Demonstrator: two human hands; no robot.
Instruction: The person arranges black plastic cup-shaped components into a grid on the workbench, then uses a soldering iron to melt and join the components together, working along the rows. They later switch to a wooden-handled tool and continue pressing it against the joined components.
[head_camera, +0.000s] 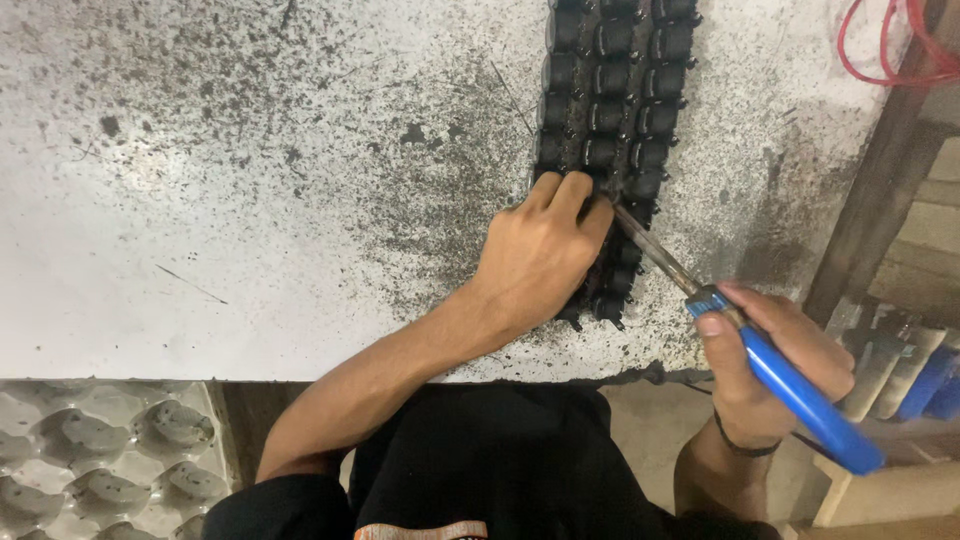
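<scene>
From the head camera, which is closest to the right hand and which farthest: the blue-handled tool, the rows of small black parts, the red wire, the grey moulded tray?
1. blue-handled tool: held in the right hand.
2. black parts: on the table, ahead and left.
3. red wire: top right corner.
4. grey tray: far left, below the table edge.

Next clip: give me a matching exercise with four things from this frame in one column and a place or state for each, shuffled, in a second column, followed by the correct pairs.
Things:
1. left hand
2. blue-handled soldering iron
3. red wire loops
4. grey moulded tray with round pockets

Places or states:
A. top right corner
B. gripped in the right hand
C. lower left, beside the white speckled bench
D. pressing on the rows of small black cylindrical parts

Pairs: 1-D, 2-B, 3-A, 4-C
</scene>
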